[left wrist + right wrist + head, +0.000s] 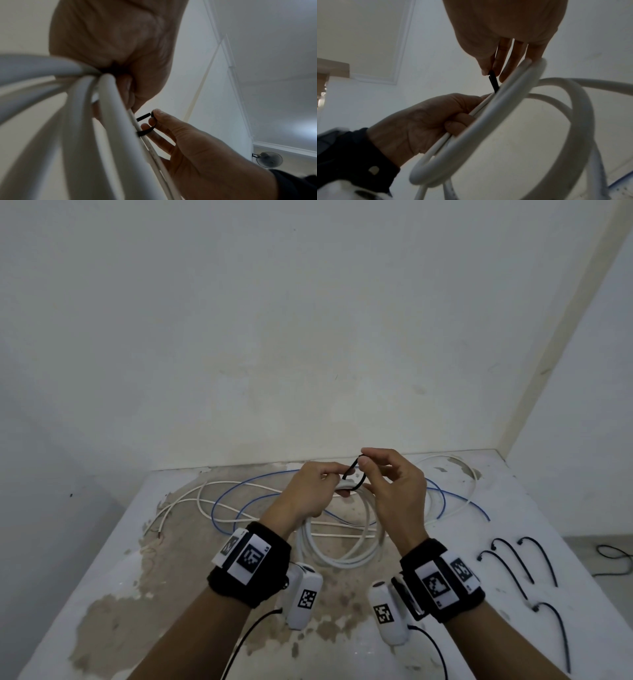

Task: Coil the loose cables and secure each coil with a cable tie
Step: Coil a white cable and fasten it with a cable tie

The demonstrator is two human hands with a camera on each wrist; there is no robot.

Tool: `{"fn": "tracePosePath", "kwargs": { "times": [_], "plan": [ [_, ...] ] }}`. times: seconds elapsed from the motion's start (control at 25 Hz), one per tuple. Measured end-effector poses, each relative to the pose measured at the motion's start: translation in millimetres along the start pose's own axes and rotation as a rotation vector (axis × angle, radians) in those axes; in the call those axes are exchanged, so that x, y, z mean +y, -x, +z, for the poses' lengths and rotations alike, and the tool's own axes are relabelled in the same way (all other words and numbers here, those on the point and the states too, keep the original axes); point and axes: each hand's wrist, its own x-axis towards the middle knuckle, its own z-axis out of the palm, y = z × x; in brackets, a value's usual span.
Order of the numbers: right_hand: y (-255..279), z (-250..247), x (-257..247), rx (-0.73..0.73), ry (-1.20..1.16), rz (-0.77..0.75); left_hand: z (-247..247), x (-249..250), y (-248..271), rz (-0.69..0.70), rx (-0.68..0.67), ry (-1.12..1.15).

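Note:
A white cable coil [337,546] hangs above the table, held at its top by my left hand [308,491], whose fingers curl round the bundled turns [471,121]. A black cable tie [352,472] loops round the coil just right of that grip. My right hand [387,477] pinches the tie's upper end between thumb and forefinger; the pinch shows in the left wrist view [152,115] and the right wrist view [491,75]. The tie's strap [145,132] passes under the white turns. Whether its tail is through the head is hidden.
Loose white cable [212,501] and thin blue cable [239,501] sprawl across the worn white table [171,594] behind the coil. Several spare black cable ties [534,563] lie at the right. Walls close the back and right sides.

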Motion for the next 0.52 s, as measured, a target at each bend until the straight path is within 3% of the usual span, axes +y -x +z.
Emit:
{"fn": "tracePosePath", "kwargs": {
  "times": [0.52],
  "plan": [
    [-12.8,-6.0,-2.1,-0.109,0.108,0.048,4.5,-4.4,-5.2,-0.024,0.038,0.027]
  ]
}}
